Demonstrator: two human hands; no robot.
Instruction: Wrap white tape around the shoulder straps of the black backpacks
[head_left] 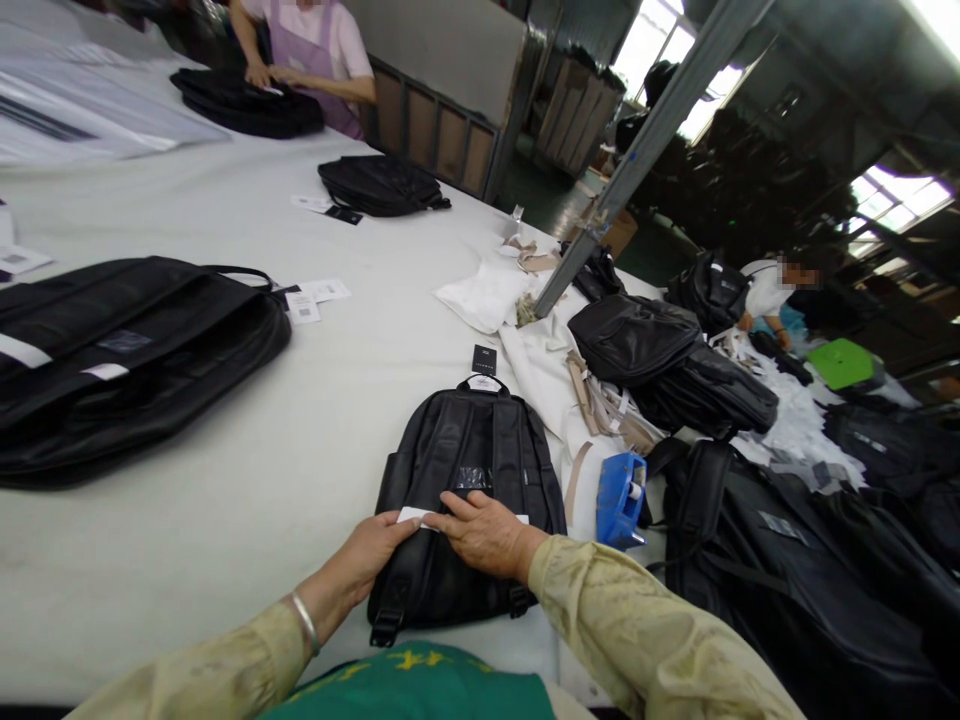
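Note:
A black backpack [466,450] lies on the white table with its shoulder straps facing up and its top handle pointing away from me. Across the straps runs a white strip [409,515]. My left hand [364,560] pinches the strip's left end at the backpack's left side. Lying over the strip's middle, my right hand [480,535] has its fingers stretched out, the fingertips close to my left thumb. A black tag [484,359] rests beyond the handle. Part of the strip is hidden under my right hand.
A blue tape dispenser [622,500] stands to the right of the backpack. Black bags [810,560] are piled at the right, and another large bag [135,350] lies at the left. A metal post [637,170] rises beyond the table edge. A co-worker [315,60] handles a bag at the far end.

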